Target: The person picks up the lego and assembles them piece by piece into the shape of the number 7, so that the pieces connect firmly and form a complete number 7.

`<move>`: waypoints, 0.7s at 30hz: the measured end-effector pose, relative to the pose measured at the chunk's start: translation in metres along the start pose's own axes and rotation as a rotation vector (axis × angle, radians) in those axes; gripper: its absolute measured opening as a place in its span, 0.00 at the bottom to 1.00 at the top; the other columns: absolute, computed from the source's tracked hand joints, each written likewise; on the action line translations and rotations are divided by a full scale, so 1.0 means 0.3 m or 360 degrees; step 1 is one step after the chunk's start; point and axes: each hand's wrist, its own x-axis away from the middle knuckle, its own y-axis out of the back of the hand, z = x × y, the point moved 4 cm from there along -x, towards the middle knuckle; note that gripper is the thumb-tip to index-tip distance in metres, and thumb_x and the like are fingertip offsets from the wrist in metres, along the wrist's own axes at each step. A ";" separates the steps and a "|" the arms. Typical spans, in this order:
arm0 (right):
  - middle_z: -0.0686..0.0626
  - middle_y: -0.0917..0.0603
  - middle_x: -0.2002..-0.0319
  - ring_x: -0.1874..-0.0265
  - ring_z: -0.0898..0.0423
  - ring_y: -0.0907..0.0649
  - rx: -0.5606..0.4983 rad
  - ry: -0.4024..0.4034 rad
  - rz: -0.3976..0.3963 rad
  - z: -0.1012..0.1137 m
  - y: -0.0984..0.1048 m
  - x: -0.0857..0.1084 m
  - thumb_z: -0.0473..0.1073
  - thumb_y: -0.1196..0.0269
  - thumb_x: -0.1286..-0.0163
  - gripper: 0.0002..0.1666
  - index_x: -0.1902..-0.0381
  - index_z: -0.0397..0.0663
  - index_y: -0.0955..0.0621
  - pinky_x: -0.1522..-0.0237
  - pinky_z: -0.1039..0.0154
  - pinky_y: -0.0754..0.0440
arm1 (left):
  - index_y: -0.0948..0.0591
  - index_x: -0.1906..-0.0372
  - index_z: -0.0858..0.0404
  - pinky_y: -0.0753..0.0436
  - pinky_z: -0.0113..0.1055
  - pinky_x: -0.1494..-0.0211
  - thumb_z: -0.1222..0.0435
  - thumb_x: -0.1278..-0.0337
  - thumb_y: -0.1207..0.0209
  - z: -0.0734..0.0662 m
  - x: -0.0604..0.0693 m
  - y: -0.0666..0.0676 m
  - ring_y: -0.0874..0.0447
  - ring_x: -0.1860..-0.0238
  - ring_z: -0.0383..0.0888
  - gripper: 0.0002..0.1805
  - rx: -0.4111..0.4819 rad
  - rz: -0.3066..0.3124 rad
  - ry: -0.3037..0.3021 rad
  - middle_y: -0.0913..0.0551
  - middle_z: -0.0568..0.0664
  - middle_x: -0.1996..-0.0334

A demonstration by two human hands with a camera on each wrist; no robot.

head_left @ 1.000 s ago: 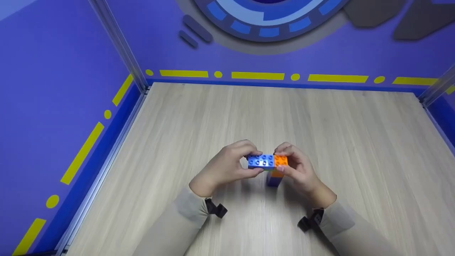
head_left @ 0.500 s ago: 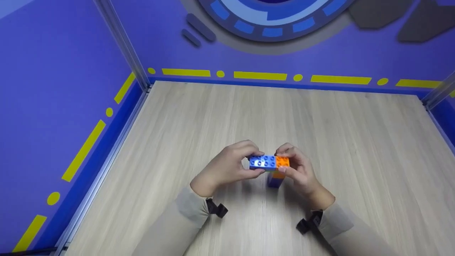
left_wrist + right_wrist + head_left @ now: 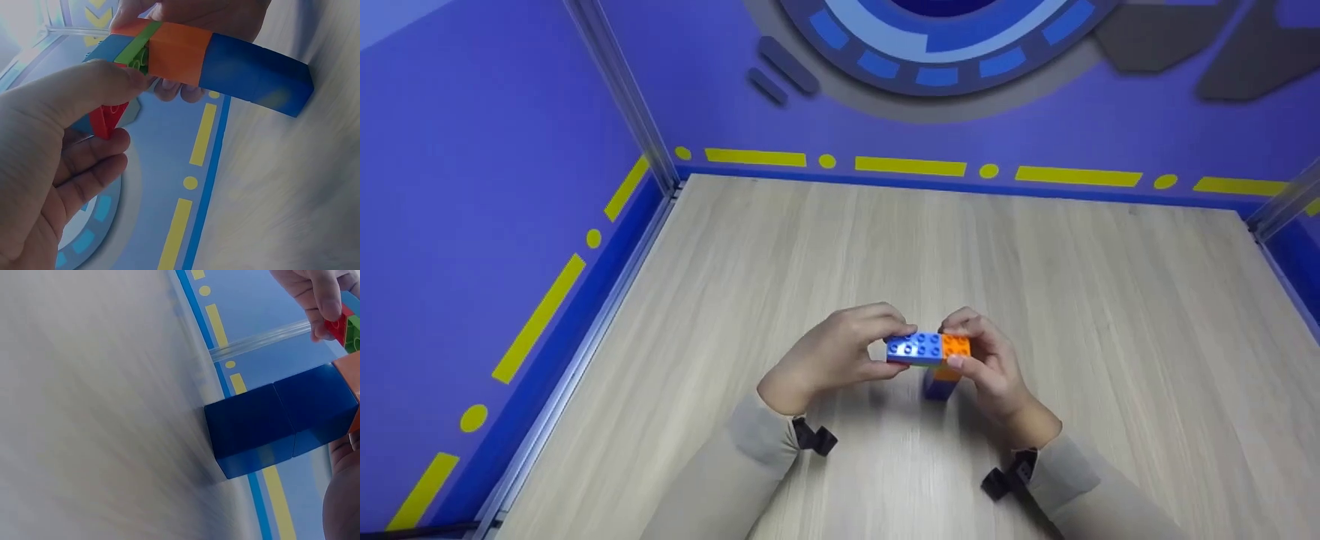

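A tower of toy bricks stands on the table between my hands. Two dark blue bricks (image 3: 281, 419) make up its base, with an orange brick (image 3: 180, 53) above them. At the top, a blue studded brick (image 3: 915, 347) reaches out to the left beside an orange studded brick (image 3: 956, 345). Beneath the overhang are a green brick (image 3: 138, 48) and a red brick (image 3: 108, 119). My left hand (image 3: 840, 349) grips the overhanging end, thumb near the red brick and fingers at the blue one's far side. With thumb and fingers, my right hand (image 3: 994, 371) pinches the upper orange brick.
The wooden tabletop (image 3: 825, 247) spreads around the hands. Behind it rises a blue printed panel (image 3: 697, 90), with another blue panel (image 3: 495, 187) along the left side. Metal posts (image 3: 622, 90) stand at the corners.
My left thumb has slid slightly left and down, and a red edge now shows under the blue studded brick. The right hand keeps its pinch, and the tower stays in place.
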 end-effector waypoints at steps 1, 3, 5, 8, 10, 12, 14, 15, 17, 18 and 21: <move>0.54 0.17 0.48 0.52 0.53 0.20 0.0000 -0.0005 -0.0003 -0.001 -0.001 -0.001 0.21 0.48 0.37 0.21 0.49 0.38 0.19 0.53 0.70 0.13 | 0.10 0.37 0.65 0.09 0.33 0.39 0.66 0.34 0.21 0.000 0.000 0.002 0.10 0.49 0.45 0.22 -0.0011 -0.0006 0.0001 0.08 0.51 0.46; 0.53 0.18 0.48 0.52 0.54 0.20 0.0012 0.0002 -0.0004 -0.001 -0.003 -0.002 0.21 0.47 0.36 0.21 0.49 0.38 0.19 0.53 0.70 0.13 | 0.10 0.37 0.65 0.08 0.33 0.39 0.65 0.33 0.20 0.000 0.001 0.004 0.10 0.49 0.44 0.22 -0.0029 -0.0013 0.0011 0.09 0.51 0.46; 0.51 0.18 0.48 0.53 0.54 0.20 0.0040 0.0035 0.0001 0.000 -0.003 0.001 0.20 0.47 0.37 0.22 0.48 0.37 0.19 0.53 0.71 0.13 | 0.09 0.37 0.64 0.08 0.34 0.39 0.65 0.33 0.20 0.000 0.003 0.003 0.10 0.49 0.44 0.22 -0.0033 -0.0013 0.0023 0.09 0.51 0.45; 0.50 0.18 0.49 0.53 0.54 0.19 0.0137 0.0108 0.0006 0.001 0.004 0.012 0.19 0.44 0.37 0.22 0.46 0.32 0.19 0.51 0.71 0.13 | 0.09 0.36 0.64 0.09 0.33 0.41 0.64 0.33 0.20 0.003 0.005 -0.002 0.11 0.50 0.44 0.23 -0.0048 -0.0018 0.0032 0.10 0.51 0.46; 0.50 0.17 0.48 0.52 0.55 0.18 0.0193 0.0138 0.0004 0.000 0.013 0.018 0.18 0.42 0.37 0.22 0.45 0.28 0.20 0.49 0.71 0.13 | 0.09 0.36 0.62 0.09 0.33 0.42 0.63 0.33 0.20 0.007 0.004 -0.005 0.12 0.51 0.44 0.23 -0.0068 -0.0037 0.0040 0.11 0.51 0.46; 0.51 0.17 0.48 0.51 0.56 0.18 0.0244 0.0130 -0.0009 -0.003 0.023 0.019 0.19 0.40 0.34 0.21 0.43 0.26 0.21 0.47 0.70 0.14 | 0.09 0.35 0.60 0.10 0.33 0.45 0.61 0.32 0.20 0.013 0.000 -0.006 0.14 0.51 0.44 0.24 -0.0097 -0.0066 0.0052 0.13 0.51 0.47; 0.51 0.16 0.46 0.51 0.56 0.17 0.0285 0.0095 -0.0025 -0.007 0.035 0.018 0.20 0.38 0.30 0.21 0.40 0.26 0.21 0.45 0.70 0.14 | 0.09 0.33 0.59 0.12 0.34 0.47 0.60 0.32 0.21 0.020 -0.004 -0.007 0.15 0.51 0.45 0.25 -0.0110 -0.0094 0.0078 0.15 0.52 0.47; 0.51 0.15 0.46 0.50 0.56 0.17 0.0309 0.0068 -0.0031 -0.009 0.041 0.017 0.21 0.37 0.29 0.22 0.38 0.26 0.21 0.44 0.70 0.14 | 0.10 0.31 0.58 0.12 0.34 0.48 0.59 0.31 0.21 0.024 -0.007 -0.008 0.16 0.51 0.45 0.26 -0.0106 -0.0102 0.0101 0.16 0.52 0.46; 0.52 0.14 0.43 0.48 0.57 0.15 0.0370 0.0008 -0.0046 -0.015 0.051 0.018 0.21 0.36 0.28 0.26 0.33 0.27 0.21 0.41 0.69 0.14 | 0.12 0.28 0.58 0.11 0.36 0.48 0.59 0.31 0.21 0.036 -0.008 -0.012 0.16 0.50 0.46 0.28 -0.0055 -0.0117 0.0168 0.17 0.53 0.44; 0.51 0.14 0.42 0.47 0.57 0.14 0.0396 -0.0020 -0.0056 -0.019 0.053 0.021 0.20 0.35 0.28 0.29 0.30 0.28 0.21 0.39 0.69 0.14 | 0.13 0.27 0.59 0.10 0.37 0.47 0.60 0.31 0.21 0.047 -0.007 -0.016 0.15 0.50 0.47 0.30 -0.0016 -0.0127 0.0206 0.16 0.54 0.43; 0.53 0.13 0.38 0.43 0.58 0.13 0.0486 -0.0132 -0.0088 -0.033 0.059 0.029 0.19 0.33 0.28 0.39 0.21 0.33 0.25 0.35 0.69 0.14 | 0.16 0.25 0.61 0.08 0.42 0.45 0.62 0.30 0.22 0.082 -0.003 -0.026 0.13 0.50 0.48 0.31 0.0121 -0.0183 0.0327 0.15 0.55 0.39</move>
